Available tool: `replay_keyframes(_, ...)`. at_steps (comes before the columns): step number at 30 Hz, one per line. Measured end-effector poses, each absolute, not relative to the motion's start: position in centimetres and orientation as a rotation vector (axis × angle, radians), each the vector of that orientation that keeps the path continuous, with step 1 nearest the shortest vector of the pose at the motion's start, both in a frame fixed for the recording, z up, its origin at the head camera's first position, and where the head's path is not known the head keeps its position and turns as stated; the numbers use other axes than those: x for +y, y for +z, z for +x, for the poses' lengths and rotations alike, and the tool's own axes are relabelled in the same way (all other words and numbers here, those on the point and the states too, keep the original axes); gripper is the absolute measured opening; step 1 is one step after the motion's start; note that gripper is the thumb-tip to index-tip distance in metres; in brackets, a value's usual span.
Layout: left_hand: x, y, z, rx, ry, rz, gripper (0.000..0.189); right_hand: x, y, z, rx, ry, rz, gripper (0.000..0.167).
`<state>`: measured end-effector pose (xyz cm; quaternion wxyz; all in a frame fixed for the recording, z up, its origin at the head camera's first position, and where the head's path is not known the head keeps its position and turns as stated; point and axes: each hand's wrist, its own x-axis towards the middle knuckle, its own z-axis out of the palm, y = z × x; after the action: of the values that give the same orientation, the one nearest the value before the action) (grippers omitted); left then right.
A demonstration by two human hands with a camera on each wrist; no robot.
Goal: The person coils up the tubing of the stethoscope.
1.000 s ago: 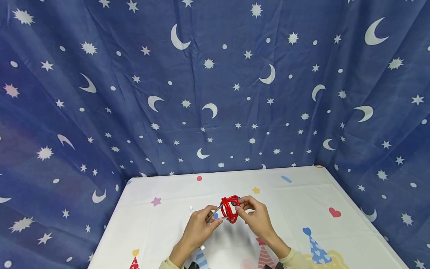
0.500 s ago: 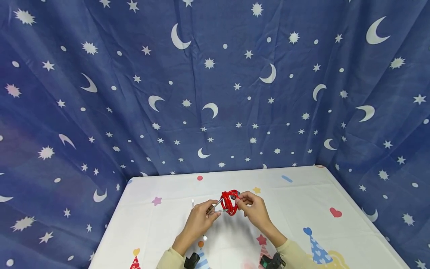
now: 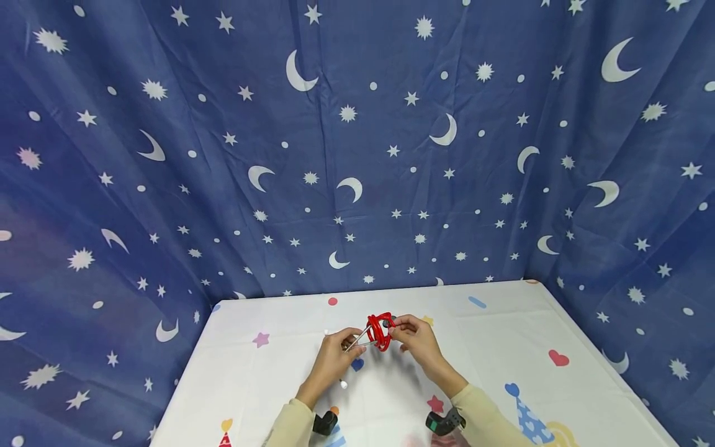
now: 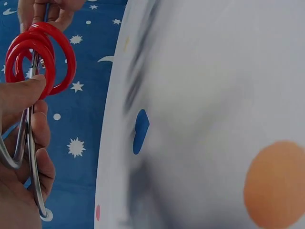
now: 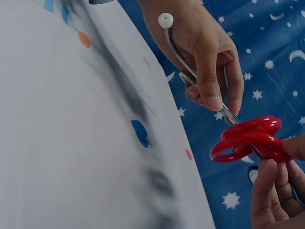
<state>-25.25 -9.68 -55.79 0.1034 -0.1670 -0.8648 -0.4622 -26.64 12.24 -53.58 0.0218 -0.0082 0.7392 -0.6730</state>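
Observation:
A stethoscope is held up above the table between both hands. Its red tubing [image 3: 379, 334] is wound in several loops around the lower part of the metal ear tubes [image 4: 31, 138]. My left hand [image 3: 331, 359] grips those ear tubes, its thumb reaching the loops in the left wrist view. One white ear tip [image 5: 166, 20] sticks out past the back of that hand. With thumb and fingers, my right hand [image 3: 422, 349] pinches the red tubing at the far side of the coil. A dark round chest piece [image 5: 253, 175] shows beside the right fingers, partly hidden.
The table has a white cloth [image 3: 290, 372] printed with hearts, stars and party hats. Behind it and at both sides hangs a blue curtain [image 3: 357, 155] with moons and stars. Dark wrist devices [image 3: 445, 422] sit at the sleeves.
Both hands have moved a little toward the back of the table with the stethoscope, keeping their grips. More of the sleeves and wrist devices shows, and the head view has tilted slightly.

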Motion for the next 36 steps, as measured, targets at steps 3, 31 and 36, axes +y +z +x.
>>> replay_keyframes(3, -9.6, -56.0, -25.6, -2.554, -1.397, -0.474, 0.028, 12.4, -54.2, -27.1, 2.237, -2.104, 0.005, 0.024)
replay_keyframes(31, -9.3, -59.4, -28.4, -2.683, -1.551, -0.32, 0.028, 12.3, -57.9, -28.5, 2.181, -2.008, 0.189, 0.03)
replay_keyframes(36, -9.2, -59.3, -28.4, -2.639, -1.56, -0.289, 0.027, 12.5, -57.9, -28.3, 2.17, -2.006, 0.195, 0.033)
